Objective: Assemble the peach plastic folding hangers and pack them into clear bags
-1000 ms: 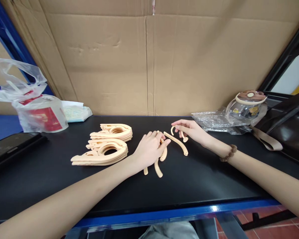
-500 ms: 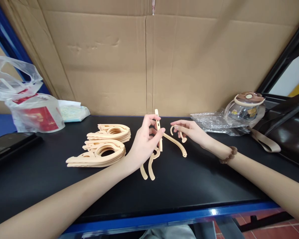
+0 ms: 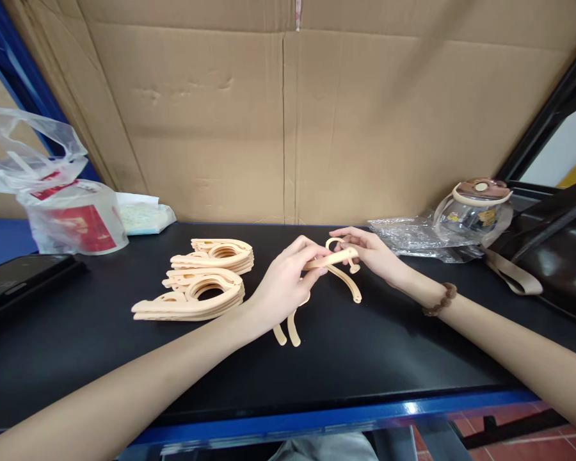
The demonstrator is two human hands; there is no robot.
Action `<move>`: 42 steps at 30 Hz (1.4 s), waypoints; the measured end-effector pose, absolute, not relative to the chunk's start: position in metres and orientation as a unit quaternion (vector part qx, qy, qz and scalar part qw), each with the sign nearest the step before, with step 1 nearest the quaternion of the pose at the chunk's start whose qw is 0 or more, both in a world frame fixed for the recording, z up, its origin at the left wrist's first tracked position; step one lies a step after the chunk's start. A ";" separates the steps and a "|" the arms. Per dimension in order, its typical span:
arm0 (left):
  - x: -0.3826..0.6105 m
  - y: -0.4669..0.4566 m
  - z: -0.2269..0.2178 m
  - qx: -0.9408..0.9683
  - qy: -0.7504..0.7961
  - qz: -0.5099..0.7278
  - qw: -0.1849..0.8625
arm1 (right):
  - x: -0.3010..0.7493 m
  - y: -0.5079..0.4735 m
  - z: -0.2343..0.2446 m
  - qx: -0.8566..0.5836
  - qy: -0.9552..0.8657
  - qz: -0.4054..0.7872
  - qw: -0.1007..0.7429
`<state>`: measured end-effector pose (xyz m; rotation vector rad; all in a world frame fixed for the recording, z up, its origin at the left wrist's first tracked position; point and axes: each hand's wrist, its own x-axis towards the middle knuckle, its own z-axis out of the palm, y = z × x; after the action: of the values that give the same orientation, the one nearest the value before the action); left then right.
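My left hand (image 3: 283,282) pinches a cream plastic hanger arm (image 3: 336,257), which lies almost level and points right. Its far end meets the fingers of my right hand (image 3: 372,253). Those fingers are closed on a small cream hanger hook (image 3: 333,242), whose curved top shows above the arm and whose round end hangs below. Under both hands, another curved hanger arm (image 3: 349,285) rests on the black table. Two slim curved pieces (image 3: 294,330) stick out beneath my left wrist, their upper ends partly hidden. Left of them lie two stacks of folded cream hangers (image 3: 192,306).
A black phone-like device (image 3: 24,282) and a bagged tub (image 3: 77,221) are at the left, beside a wipes pack (image 3: 146,216). Clear plastic wrap (image 3: 408,237), a transparent bottle (image 3: 475,214) and a dark bag (image 3: 557,256) occupy the right. Cardboard (image 3: 196,115) walls off the back.
My left hand has turned the hanger arm from upright to nearly level, bringing its end against the hook. My right hand stays almost in place.
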<state>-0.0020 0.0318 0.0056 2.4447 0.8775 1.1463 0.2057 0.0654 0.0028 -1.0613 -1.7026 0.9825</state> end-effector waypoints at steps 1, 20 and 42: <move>-0.002 0.032 0.005 0.865 0.293 0.386 0.131 | 0.206 0.064 0.004 -0.434 -0.687 0.389 0.433; -0.001 0.027 0.012 0.788 0.317 0.426 0.312 | 0.205 0.060 0.005 -0.385 -0.661 0.459 0.451; -0.005 0.019 0.013 0.912 0.323 0.244 0.064 | 0.199 0.049 0.015 -0.398 -0.687 0.446 0.412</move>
<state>-0.0050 0.0193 0.0132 2.7540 0.9765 0.7375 0.1990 0.0488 0.0149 -1.0008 -1.7286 1.1227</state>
